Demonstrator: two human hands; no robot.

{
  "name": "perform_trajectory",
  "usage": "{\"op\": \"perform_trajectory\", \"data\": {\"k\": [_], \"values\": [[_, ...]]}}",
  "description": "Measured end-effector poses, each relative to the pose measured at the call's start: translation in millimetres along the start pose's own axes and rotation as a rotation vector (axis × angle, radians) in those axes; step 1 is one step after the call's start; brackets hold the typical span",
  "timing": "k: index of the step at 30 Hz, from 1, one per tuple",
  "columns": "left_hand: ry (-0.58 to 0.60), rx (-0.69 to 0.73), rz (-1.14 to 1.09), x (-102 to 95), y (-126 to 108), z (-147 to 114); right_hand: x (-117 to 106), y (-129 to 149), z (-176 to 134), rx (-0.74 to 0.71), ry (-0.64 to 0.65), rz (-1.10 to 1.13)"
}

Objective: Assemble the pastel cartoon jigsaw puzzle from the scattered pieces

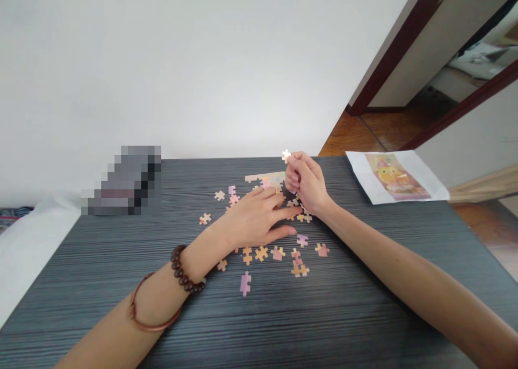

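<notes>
Puzzle pieces (pixel 261 253) lie scattered below the right hand (pixel 306 183), whose thumb and finger clamp one pale piece (pixel 286 156) above the table (pixel 283 326). Beside that grip, the left hand (pixel 259 215) lies palm-down over others, fingers apart (dark beads (pixel 183 275) circle its wrist). Right of the grip sits a printed sheet (pixel 399 175).

The one view looks forward and down from the person's head, close above the desk (pixel 194 326), facing the wall (pixel 226 67) at its far edge.
</notes>
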State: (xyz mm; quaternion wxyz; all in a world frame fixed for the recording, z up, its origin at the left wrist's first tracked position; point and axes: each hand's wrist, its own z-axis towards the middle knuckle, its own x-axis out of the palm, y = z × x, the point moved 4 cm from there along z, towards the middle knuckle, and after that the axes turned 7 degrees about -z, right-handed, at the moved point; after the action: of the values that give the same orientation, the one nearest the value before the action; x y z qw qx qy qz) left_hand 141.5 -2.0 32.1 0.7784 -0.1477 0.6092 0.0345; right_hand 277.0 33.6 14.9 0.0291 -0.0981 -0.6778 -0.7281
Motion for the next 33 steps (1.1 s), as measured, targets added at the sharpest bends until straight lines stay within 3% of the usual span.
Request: {"op": "perform_trajectory", "data": {"k": [13, 21, 28, 33], "values": [[-0.017, 0.007, -0.025, 1.1, 1, 0, 0, 3, 0, 0.003, -0.017, 0.026], [-0.095, -0.057, -0.049, -19.5, 28, -10, -15, 7, 8, -0.097, 0.101, -0.484], [-0.247, -0.264, -0.188, -26.0, 45, -14, -10, 4, 0, -0.165, 0.123, -0.632], [-0.342, -0.523, -0.385, -26.1, 57, -16, -6, 8, -9, -0.467, 0.142, -0.946]]}}
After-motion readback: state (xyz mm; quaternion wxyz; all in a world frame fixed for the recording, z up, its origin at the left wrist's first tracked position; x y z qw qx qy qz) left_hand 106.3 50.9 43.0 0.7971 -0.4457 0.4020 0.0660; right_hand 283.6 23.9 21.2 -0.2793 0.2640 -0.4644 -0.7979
